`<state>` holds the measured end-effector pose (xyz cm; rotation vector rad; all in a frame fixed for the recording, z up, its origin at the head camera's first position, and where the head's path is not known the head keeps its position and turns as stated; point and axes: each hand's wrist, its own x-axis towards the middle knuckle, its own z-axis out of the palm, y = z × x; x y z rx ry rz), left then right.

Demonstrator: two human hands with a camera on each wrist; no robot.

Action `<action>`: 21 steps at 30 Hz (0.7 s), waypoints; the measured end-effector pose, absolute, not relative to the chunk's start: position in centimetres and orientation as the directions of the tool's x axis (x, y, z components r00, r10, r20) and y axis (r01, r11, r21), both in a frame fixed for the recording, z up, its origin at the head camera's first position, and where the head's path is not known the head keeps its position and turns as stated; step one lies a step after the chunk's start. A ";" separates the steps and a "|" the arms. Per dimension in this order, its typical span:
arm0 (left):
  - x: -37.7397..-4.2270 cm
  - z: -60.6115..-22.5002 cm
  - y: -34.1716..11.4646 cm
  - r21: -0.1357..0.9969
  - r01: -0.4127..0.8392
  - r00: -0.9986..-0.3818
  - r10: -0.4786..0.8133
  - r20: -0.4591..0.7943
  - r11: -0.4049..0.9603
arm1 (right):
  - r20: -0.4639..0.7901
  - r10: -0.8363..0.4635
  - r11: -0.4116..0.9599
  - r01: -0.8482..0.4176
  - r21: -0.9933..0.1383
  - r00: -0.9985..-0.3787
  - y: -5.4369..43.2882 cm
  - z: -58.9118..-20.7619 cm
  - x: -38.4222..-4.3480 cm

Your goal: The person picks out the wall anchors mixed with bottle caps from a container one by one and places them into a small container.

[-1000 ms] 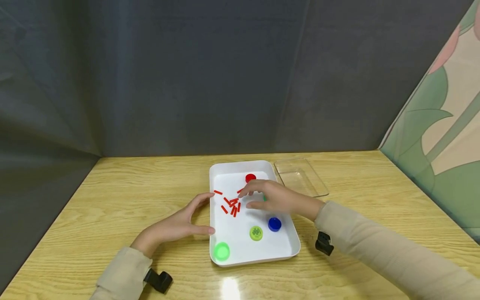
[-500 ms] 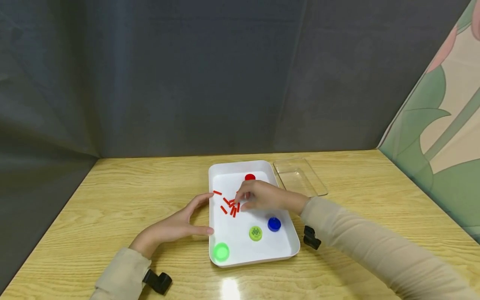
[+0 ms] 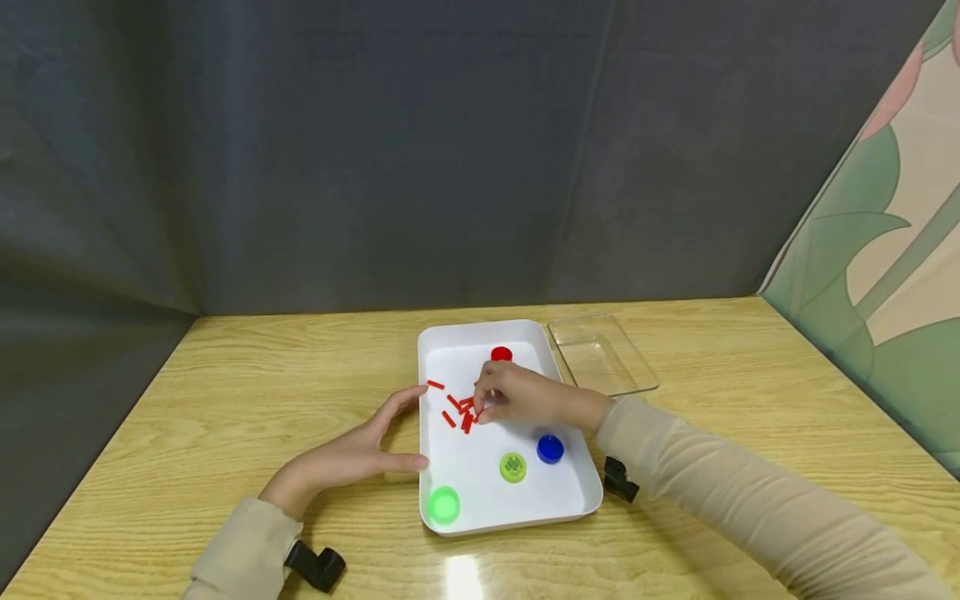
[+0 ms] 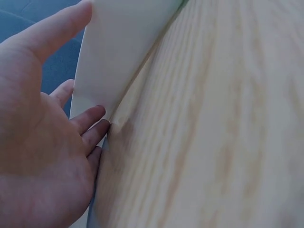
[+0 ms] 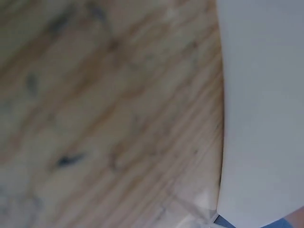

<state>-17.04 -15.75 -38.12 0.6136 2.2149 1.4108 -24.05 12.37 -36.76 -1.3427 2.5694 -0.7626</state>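
A white tray [image 3: 480, 475] stands on the wooden table. My left hand [image 3: 348, 450] rests at its left wall, fingertips and thumb spread along the rim; in the left wrist view the left hand [image 4: 47, 137] lies against the white wall with fingers loosely extended. Inside the tray, my right hand [image 3: 525, 396] pinches a small red stick [image 3: 477, 418] between thumb and fingers, at the right side of a loose pile of red sticks [image 3: 467, 425]. Single red sticks lie left of the pile. Only the tray's outer wall [image 5: 261, 109] fills the right side of the right wrist view.
Round caps lie in the tray: red [image 3: 501, 354] at the back, blue [image 3: 550, 449] on the right, yellow-green [image 3: 513, 467] in front and bright green [image 3: 444, 505] in the near left corner. A clear shallow container [image 3: 603, 354] sits behind the right forearm.
My right hand has moved down and slightly left to the pile, and its thumb and fingers have come together on a red stick. The left hand stays at the tray's wall.
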 end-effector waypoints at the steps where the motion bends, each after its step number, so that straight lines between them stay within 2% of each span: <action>1: -17.1 -38.2 -15.8 0.915 0.120 -0.804 0.578 -0.137 0.385 | 0.102 -0.799 0.476 -0.727 -0.495 -0.593 12.4 -36.7 -24.0; 9: -17.3 -38.3 -15.9 0.920 0.081 -0.796 0.580 -0.172 0.384 | 0.081 -0.770 0.497 -0.673 -0.547 -0.633 13.0 -35.8 -23.8; 16: -17.2 -38.1 -16.2 0.930 0.076 -0.781 0.601 -0.169 0.360 | 0.132 -0.720 0.495 -0.638 -0.589 -0.681 13.8 -35.0 -23.5; 21: -17.1 -38.2 -16.0 0.932 0.091 -0.799 0.585 -0.142 0.350 | 0.176 -0.688 0.485 -0.627 -0.610 -0.704 14.4 -34.2 -23.0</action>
